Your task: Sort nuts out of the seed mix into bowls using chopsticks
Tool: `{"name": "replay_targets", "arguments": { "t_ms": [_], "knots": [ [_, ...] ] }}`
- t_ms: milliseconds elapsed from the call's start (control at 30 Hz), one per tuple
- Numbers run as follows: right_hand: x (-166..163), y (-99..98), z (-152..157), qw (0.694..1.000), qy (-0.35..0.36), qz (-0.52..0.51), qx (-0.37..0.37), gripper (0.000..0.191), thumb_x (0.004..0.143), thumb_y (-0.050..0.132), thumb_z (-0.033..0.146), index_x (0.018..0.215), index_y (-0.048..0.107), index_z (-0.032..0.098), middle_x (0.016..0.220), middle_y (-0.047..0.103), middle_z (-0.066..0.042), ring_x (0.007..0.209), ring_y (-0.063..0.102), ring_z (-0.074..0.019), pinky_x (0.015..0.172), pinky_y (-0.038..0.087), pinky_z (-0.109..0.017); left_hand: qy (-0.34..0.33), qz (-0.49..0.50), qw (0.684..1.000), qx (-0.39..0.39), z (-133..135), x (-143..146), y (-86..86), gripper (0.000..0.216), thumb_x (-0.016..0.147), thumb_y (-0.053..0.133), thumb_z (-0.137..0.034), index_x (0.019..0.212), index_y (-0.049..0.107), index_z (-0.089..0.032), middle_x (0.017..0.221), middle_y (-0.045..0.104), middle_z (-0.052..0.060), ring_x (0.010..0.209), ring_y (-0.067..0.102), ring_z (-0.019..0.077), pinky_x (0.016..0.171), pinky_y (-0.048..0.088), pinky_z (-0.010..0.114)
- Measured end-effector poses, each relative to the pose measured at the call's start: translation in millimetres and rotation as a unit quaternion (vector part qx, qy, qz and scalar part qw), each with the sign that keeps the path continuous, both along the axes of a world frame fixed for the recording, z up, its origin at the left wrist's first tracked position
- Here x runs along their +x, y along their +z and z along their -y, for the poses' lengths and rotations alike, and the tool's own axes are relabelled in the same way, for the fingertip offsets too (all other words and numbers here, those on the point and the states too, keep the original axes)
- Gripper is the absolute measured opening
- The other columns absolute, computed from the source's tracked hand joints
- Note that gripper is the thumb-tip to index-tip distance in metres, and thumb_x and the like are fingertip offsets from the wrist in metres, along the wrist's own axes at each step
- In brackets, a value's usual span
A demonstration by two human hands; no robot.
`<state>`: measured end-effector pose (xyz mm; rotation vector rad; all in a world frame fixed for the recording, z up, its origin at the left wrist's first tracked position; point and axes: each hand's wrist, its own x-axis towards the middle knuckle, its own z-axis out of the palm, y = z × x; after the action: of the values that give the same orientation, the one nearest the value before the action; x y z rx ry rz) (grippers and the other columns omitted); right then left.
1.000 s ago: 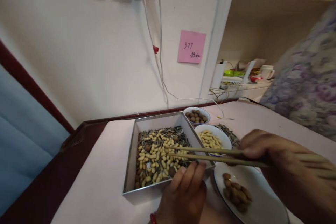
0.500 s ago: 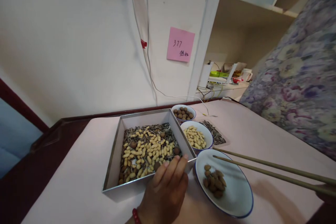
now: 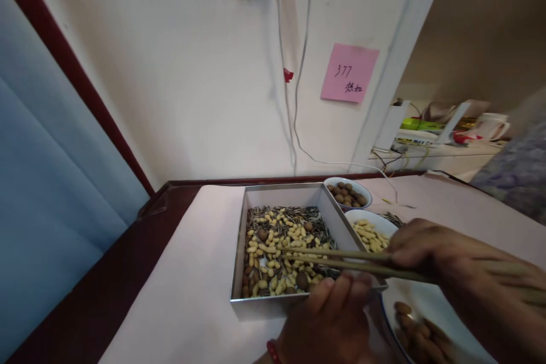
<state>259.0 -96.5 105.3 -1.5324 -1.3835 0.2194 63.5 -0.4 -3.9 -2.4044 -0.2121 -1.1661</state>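
My right hand [image 3: 426, 250] holds a pair of long wooden chopsticks [image 3: 341, 259], their tips down among the peanuts [image 3: 273, 249] in a shallow square metal tray [image 3: 237, 273]. Striped sunflower seeds [image 3: 294, 214], a few round brown nuts [image 3: 302, 280] and some almonds lie mixed with the peanuts. With its fingers over the tray's near right rim, my left hand [image 3: 330, 318] grips the edge. Under my right forearm is a blue-rimmed bowl [image 3: 443, 301] with almonds [image 3: 420, 333]. The tips show nothing clearly pinched.
Beside the tray stand a bowl of peanuts [image 3: 371, 235] and a bowl of round nuts [image 3: 348, 194]. More sunflower seeds [image 3: 393, 218] lie behind my right hand. A white cable [image 3: 333, 163] runs down the wall onto the table. A person's floral clothing [image 3: 516, 165] is at right.
My right hand has brought the chopsticks left from over the almond bowl into the tray. The view has turned left, while my left hand stays on the tray's rim.
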Motion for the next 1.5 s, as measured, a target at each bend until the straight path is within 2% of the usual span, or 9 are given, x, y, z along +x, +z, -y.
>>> {"name": "replay_targets", "arguments": {
  "t_ms": [67,167,267,400,900,1033,1233,1367,1500],
  "knots": [
    [-28,10.8,-21,0.995,0.094,0.003,-0.033,0.035,0.106,0.051,0.052,0.093,0.075,0.03,0.1,0.071,-0.005,0.098,0.069,-0.0224,0.071,0.059,-0.027,0.009,0.001,1.0,-0.001,0,1,-0.2,0.019,0.1,0.062,-0.027,0.098,0.08,-0.028,0.14,0.07,-0.001,0.127,0.06,0.0182,0.107,0.038,0.03],
    [-59,19.0,-49,0.987,0.146,-0.035,-0.057,0.047,0.106,0.049,0.057,0.08,0.068,0.023,0.079,0.065,-0.002,0.073,0.063,-0.0165,0.062,0.051,-0.026,-0.007,0.008,1.0,-0.013,0,4,-2.3,0.021,0.099,0.06,-0.024,0.097,0.081,-0.026,0.137,0.073,0.0,0.12,0.064,0.0178,0.101,0.043,0.03],
    [-71,15.5,-69,0.981,0.17,-0.046,-0.083,0.049,0.107,0.047,0.056,0.077,0.062,0.02,0.075,0.061,-0.001,0.071,0.058,-0.0143,0.065,0.046,-0.026,-0.027,0.024,0.999,-0.027,-1,6,-3.8,0.026,0.1,0.059,-0.021,0.087,0.08,-0.027,0.116,0.08,-0.001,0.111,0.068,0.0167,0.092,0.048,0.029],
    [-76,6.8,-80,0.978,0.181,-0.048,-0.095,0.05,0.108,0.044,0.054,0.074,0.055,0.019,0.074,0.056,0.0,0.071,0.053,-0.0137,0.067,0.042,-0.026,-0.024,0.015,0.999,-0.028,0,6,-5.4,0.034,0.103,0.054,-0.018,0.086,0.081,-0.029,0.088,0.079,-0.004,0.09,0.07,0.0143,0.089,0.05,0.028],
    [-80,5.9,-80,0.977,0.192,-0.038,-0.088,0.046,0.107,0.042,0.05,0.075,0.055,0.019,0.076,0.057,-0.001,0.073,0.054,-0.0137,0.068,0.042,-0.026,-0.057,0.025,0.998,-0.027,-5,12,-13.9,0.026,0.102,0.056,-0.018,0.093,0.08,-0.021,0.091,0.078,0.003,0.09,0.068,0.0188,0.093,0.049,0.034],
    [-79,3.6,-77,0.979,0.184,-0.046,-0.073,0.046,0.108,0.043,0.05,0.076,0.058,0.02,0.076,0.058,0.0,0.073,0.055,-0.0139,0.068,0.044,-0.025,-0.068,0.054,0.996,-0.025,-5,12,-15.2,0.028,0.099,0.057,-0.015,0.082,0.079,-0.022,0.079,0.075,0.0,0.08,0.068,0.0169,0.087,0.05,0.032],
    [-79,4.6,-75,0.981,0.183,-0.036,-0.053,0.045,0.108,0.044,0.046,0.074,0.055,0.02,0.075,0.057,0.001,0.071,0.055,-0.0126,0.066,0.044,-0.024,-0.053,0.022,0.998,-0.029,-4,11,-12.6,0.026,0.101,0.057,-0.019,0.092,0.081,-0.022,0.09,0.078,0.001,0.085,0.07,0.0177,0.082,0.051,0.032],
    [-81,9.2,-73,0.98,0.196,-0.028,-0.033,0.043,0.11,0.042,0.043,0.076,0.056,0.02,0.077,0.057,0.001,0.072,0.055,-0.0104,0.066,0.044,-0.022,-0.023,0.004,0.999,-0.03,-3,10,-4.5,0.029,0.101,0.054,-0.024,0.113,0.081,-0.02,0.118,0.079,0.004,0.107,0.069,0.0206,0.099,0.05,0.034],
    [-81,11.4,-70,0.974,0.223,-0.02,-0.032,0.042,0.111,0.04,0.042,0.079,0.058,0.02,0.079,0.058,0.001,0.074,0.056,-0.0101,0.069,0.044,-0.023,-0.013,0.005,1.0,-0.016,-3,8,2.2,0.03,0.1,0.057,-0.026,0.119,0.079,-0.019,0.136,0.073,0.006,0.117,0.066,0.0243,0.109,0.046,0.038]
  ]
}}
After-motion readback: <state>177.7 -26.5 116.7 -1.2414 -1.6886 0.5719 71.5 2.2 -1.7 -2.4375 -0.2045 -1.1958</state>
